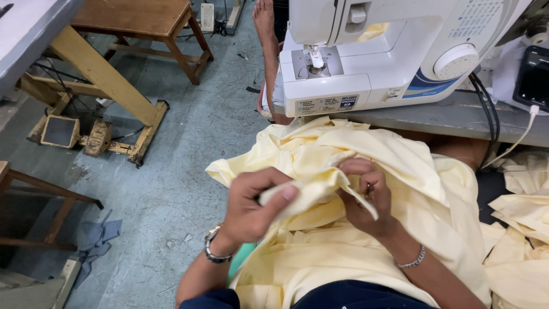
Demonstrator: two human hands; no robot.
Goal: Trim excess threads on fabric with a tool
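A heap of pale yellow fabric (366, 246) lies across my lap below the white sewing machine (389, 51). My left hand (251, 203), a metal watch on its wrist, pinches a folded strip of that fabric between thumb and fingers. My right hand (366, 197), with a chain bracelet on the wrist, grips the same strip at its right end, fingers curled tight over a small fold. Both hands sit close together over the middle of the cloth.
The machine stands on a grey table (457, 117) with black cables and a white cord at the right. More yellow pieces (523, 212) lie at the right. A wooden stool (143, 23), a wooden table leg with a pedal (60, 131) and a grey rag (100, 237) occupy the concrete floor.
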